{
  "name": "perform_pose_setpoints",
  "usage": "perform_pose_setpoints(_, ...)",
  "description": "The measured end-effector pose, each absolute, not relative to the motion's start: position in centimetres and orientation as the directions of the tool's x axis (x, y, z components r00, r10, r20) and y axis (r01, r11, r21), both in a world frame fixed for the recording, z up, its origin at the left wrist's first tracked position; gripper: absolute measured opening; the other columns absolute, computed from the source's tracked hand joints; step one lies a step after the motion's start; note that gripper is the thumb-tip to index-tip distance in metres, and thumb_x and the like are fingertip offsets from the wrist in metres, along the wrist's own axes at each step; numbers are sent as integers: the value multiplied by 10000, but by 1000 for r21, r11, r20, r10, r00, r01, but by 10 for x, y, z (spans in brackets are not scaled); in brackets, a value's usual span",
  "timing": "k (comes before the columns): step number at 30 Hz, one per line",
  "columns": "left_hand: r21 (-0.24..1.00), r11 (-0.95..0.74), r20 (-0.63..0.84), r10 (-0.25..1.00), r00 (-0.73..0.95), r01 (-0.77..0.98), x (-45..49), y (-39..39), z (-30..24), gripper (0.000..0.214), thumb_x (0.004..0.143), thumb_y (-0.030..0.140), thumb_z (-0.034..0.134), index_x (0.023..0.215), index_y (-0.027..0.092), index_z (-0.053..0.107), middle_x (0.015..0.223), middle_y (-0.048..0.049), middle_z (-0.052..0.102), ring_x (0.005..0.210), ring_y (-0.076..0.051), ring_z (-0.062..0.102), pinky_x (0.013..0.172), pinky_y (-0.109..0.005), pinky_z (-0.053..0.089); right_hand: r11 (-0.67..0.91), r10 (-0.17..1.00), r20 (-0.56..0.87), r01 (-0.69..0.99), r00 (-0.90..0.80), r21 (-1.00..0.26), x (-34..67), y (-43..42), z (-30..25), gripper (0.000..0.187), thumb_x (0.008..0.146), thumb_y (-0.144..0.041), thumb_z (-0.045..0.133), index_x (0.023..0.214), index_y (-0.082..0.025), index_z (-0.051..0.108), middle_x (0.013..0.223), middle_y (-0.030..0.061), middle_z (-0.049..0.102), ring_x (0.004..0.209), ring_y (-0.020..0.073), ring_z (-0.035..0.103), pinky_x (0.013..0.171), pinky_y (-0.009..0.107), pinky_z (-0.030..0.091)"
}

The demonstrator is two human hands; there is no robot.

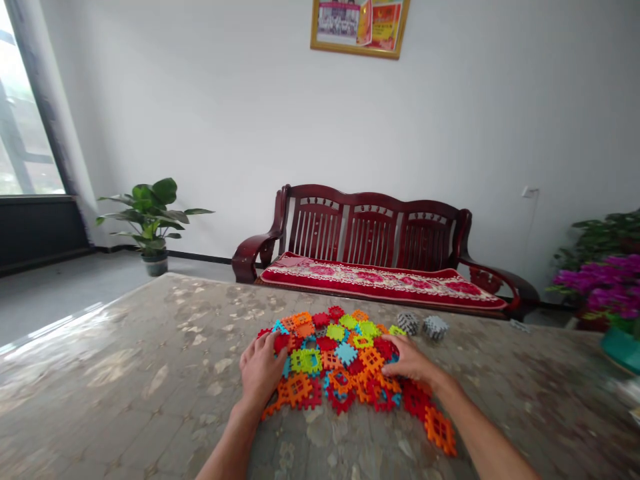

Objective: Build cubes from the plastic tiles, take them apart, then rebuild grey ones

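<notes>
A heap of flat plastic waffle tiles (pixel 345 360) in red, orange, green and blue lies spread on the patterned table (pixel 125 387). My left hand (pixel 261 368) rests palm down on the heap's left edge, fingers apart over red and blue tiles. My right hand (pixel 409 360) lies flat on the heap's right side, fingers stretched toward the middle. Neither hand grips a tile. One orange tile (pixel 440 430) sits apart beside my right forearm.
Two grey built cubes (pixel 423 325) stand just behind the heap at the right. Beyond the table are a dark wooden bench (pixel 375 247) with a red cushion, a potted plant (pixel 150 220) at left, and purple flowers (pixel 607 283) at right.
</notes>
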State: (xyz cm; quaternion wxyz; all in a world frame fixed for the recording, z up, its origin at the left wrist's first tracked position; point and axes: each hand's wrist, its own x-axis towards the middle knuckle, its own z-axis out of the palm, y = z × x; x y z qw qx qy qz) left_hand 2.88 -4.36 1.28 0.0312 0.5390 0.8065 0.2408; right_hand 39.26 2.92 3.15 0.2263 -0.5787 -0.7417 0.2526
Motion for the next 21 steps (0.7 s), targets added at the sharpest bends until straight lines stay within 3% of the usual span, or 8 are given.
perform_pose_setpoints(4, 436, 292, 213, 886, -412, 851, 28, -43, 11, 463, 899, 388, 431, 1328, 262, 551, 1397, -62, 561, 1309, -276, 446, 1090, -435, 316, 223, 972, 76, 784, -221, -580, 387, 30, 33, 713, 464, -217, 705, 1176, -224, 665, 1190, 68, 587, 1178, 289, 515, 1065, 396, 352)
perform_pose_setpoints(10, 447, 285, 227, 881, -415, 848, 29, -43, 10, 459, 897, 391, 437, 1321, 266, 560, 1381, -61, 573, 1309, -278, 449, 1083, -438, 322, 131, 991, 81, 718, -103, -684, 381, 32, 39, 596, 412, -161, 630, 1000, -197, 720, 1122, 67, 614, 1138, 308, 530, 1027, 382, 379)
perform_pose_setpoints(16, 449, 271, 259, 872, -414, 852, 30, -44, 11, 433, 884, 360, 470, 1290, 263, 585, 1359, -67, 591, 1290, -269, 473, 1066, -424, 334, 86, 996, 58, 607, -66, -790, 367, 36, 51, 415, 503, -238, 621, 908, -219, 712, 911, 12, 688, 912, 247, 628, 810, 332, 478)
perform_pose_setpoints(21, 454, 267, 268, 869, -417, 850, 29, -44, 10, 428, 887, 357, 463, 1284, 263, 590, 1347, -69, 600, 1282, -268, 475, 1056, -419, 337, 120, 992, 87, 455, -93, -882, 329, 43, 69, 355, 597, -312, 622, 925, -191, 681, 726, -5, 681, 705, 193, 618, 660, 297, 471)
